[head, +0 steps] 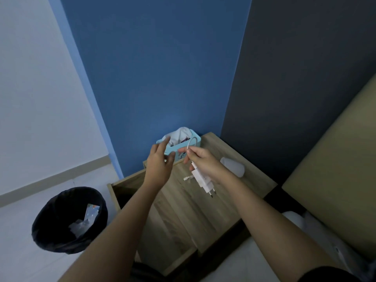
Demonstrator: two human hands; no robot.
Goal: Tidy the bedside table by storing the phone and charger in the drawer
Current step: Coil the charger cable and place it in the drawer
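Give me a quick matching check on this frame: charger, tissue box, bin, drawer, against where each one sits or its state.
1 charger
2 tissue box
3 bin
4 drawer

a on the floor, black liner
b pulled open
c held in the right hand
d at the table's back edge, by the blue wall

Pairs: 1-c, 2-d, 3-a, 4-b

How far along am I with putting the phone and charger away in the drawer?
The drawer already stands open. Your right hand holds the charger by its cable above the bedside table; your left hand is open and empty. The charger still has to go in. No phone is visible, so I cannot tell if it's stored.
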